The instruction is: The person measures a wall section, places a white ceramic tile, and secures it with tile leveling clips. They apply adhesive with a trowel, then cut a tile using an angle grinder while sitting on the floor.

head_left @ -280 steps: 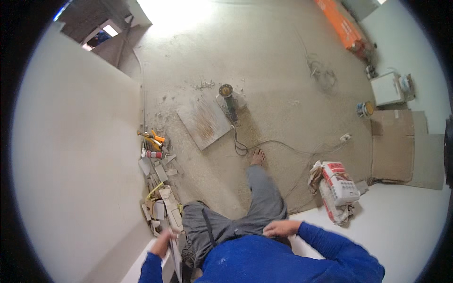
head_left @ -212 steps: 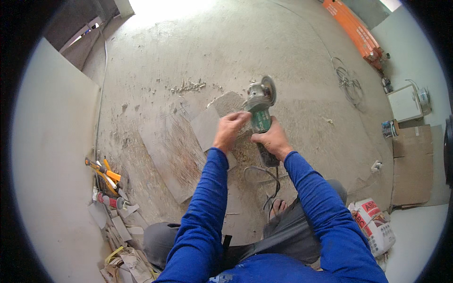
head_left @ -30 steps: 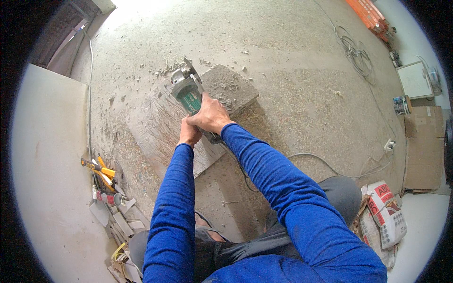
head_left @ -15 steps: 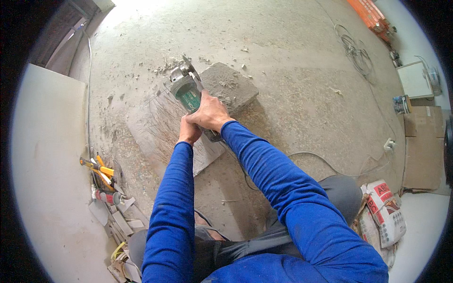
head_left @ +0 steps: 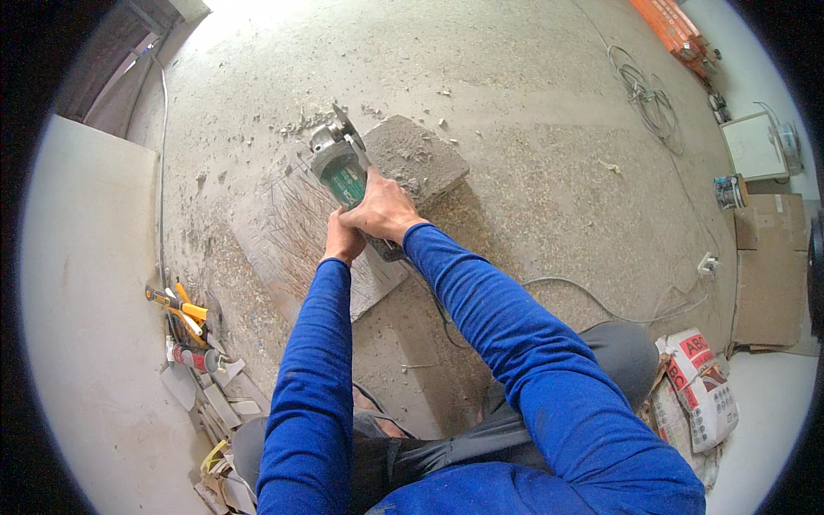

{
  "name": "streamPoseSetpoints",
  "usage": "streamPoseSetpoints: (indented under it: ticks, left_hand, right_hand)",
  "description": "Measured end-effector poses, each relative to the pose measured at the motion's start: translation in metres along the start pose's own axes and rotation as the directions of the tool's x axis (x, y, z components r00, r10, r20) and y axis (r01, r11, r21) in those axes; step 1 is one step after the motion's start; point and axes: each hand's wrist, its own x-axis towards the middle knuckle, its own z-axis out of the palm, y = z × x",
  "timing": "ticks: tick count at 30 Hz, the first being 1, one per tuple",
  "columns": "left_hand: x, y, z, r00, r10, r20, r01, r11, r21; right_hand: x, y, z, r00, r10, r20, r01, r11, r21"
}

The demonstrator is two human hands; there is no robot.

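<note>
Both my hands are wrapped round a green and grey angle grinder (head_left: 342,175). My right hand (head_left: 384,206) closes over the upper side of its body, and my left hand (head_left: 343,238) grips it just below and to the left. The metal gear head and the disc (head_left: 349,124), seen nearly edge-on, point away from me. Beside the disc on the right is a thick grey slab (head_left: 418,157) covered in dust and crumbs. Under the grinder lies a flat tile (head_left: 292,232) with many dark scratch lines. Whether the disc touches the slab I cannot tell.
A power cord (head_left: 566,281) runs right across the floor to a white socket (head_left: 707,264). Left, by a white panel (head_left: 90,257), are yellow-handled tools (head_left: 180,305) and tile scraps (head_left: 223,403). Right are torn bags (head_left: 699,386), cardboard (head_left: 770,275) and a coiled cable (head_left: 650,99).
Almost nothing differs. My hands and the grinder hold nearly the same place, and the slab appears very slightly shifted in view.
</note>
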Motion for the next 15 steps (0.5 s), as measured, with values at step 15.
streamPoseSetpoints:
  ticks: [15]
  left_hand:
    - [0.0,0.008,0.019,0.822,-0.53,0.21,0.353,0.184,-0.918]
  right_hand:
    - [-0.004,0.001,0.002,1.0,0.027,-0.007,-0.027,0.999,0.018]
